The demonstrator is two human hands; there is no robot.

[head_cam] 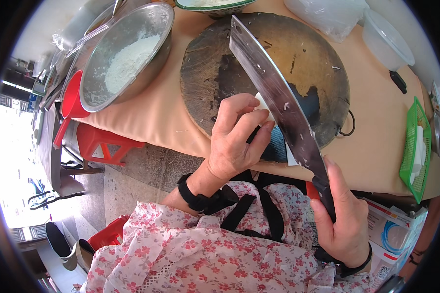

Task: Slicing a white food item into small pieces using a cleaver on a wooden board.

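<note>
My right hand (344, 223) grips the black handle of a large, broad-bladed kitchen knife (278, 93). Its blade slants up and left across a round wooden chopping board (315, 55), with small white scraps stuck to the steel. Just left of the blade, the bent fingers of my left hand (238, 135) hold a smooth white piece (264, 107). Fingers and blade hide part of that piece, so what it is cannot be told. Dark wet patches mark the board, and a pale flat edge (291, 155) shows under the blade near the board's front rim.
A steel bowl (165, 47) of white flour-like powder stands at left beside a red ladle (71, 95). Behind the board is a green-rimmed bowl (214, 8). Further right are a plastic tub (385, 40), a black object (398, 82) and a green basket (407, 161) with white items.
</note>
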